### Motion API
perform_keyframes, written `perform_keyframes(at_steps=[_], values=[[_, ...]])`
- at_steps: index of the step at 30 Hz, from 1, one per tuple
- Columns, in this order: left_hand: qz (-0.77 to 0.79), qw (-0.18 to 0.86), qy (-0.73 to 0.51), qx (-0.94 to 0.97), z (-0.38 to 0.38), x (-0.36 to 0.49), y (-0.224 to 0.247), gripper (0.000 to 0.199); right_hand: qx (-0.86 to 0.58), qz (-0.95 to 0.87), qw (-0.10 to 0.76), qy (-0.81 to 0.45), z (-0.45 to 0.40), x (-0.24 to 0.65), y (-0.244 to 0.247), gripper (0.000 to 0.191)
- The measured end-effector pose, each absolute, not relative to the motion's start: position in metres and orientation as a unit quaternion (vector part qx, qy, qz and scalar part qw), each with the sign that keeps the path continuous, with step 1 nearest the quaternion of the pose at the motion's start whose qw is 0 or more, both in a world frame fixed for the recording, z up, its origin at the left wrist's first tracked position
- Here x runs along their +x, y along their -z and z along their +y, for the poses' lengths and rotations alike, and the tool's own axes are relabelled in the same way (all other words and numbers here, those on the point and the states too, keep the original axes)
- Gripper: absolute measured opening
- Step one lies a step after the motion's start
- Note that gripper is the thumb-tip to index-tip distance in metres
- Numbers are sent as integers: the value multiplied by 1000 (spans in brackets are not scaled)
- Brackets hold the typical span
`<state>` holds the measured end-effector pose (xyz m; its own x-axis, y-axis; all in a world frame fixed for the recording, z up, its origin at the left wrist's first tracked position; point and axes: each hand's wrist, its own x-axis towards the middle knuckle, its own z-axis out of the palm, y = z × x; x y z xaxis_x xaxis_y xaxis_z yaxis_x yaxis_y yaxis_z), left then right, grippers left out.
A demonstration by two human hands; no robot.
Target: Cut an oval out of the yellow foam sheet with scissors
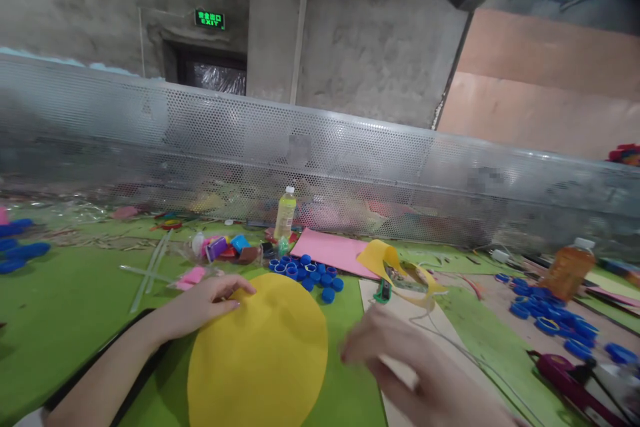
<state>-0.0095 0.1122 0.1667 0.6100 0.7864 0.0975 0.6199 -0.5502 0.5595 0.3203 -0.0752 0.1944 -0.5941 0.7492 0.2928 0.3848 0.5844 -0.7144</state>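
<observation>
A large yellow oval sheet [260, 360] lies on the green table surface in front of me. My left hand [213, 300] rests on its upper left edge, fingers apart and nothing held. To the right of the oval, my right hand [400, 360] hovers blurred above a pale sheet [445, 323]; whether its fingers hold anything is hidden by the motion. Blue bottle caps [313, 275] sit in a group just beyond the oval. Behind them are a pink sheet [333, 250] and a curled yellow cut-out strip [380, 257].
A yellow-green drink bottle [285, 215] stands at the back. On the right are an amber bottle [569, 270], more blue caps [547, 310] and a dark red tool [575, 380] with a cord. Clear straws [153, 270] lie at left. A perforated metal panel [325, 153] spans the back.
</observation>
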Motion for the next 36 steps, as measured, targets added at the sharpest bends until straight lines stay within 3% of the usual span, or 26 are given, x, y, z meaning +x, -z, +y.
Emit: perform_keyframes(at_steps=[1,4,6,16,18,22,28,34,36], values=[[408,242,-172,863,112,-9,-167,32,-379,-833,289,-282,-59,332,-188,25],[405,240,-171,865,114,-9,-167,33,-486,-853,24,-189,-26,367,-162,35],[402,240,-170,867,116,-8,-167,33,-490,-851,-66,-174,-18,383,-145,47],[399,282,-196,850,118,-16,-168,33,-427,-887,-88,-154,0,385,-121,22],[393,304,-208,842,118,-16,-171,34,-421,-891,-87,-146,3,386,-120,28],[391,338,-235,824,119,-19,-174,37,-418,-895,-107,-109,9,386,-121,60],[387,364,-256,807,123,-21,-172,33,-388,-904,-154,-92,23,379,-119,39],[384,378,-275,797,122,-24,-174,32,-377,-908,-125,-132,30,377,-115,50],[384,383,-280,792,123,-25,-175,32,-387,-903,-116,-144,28,378,-114,46]])
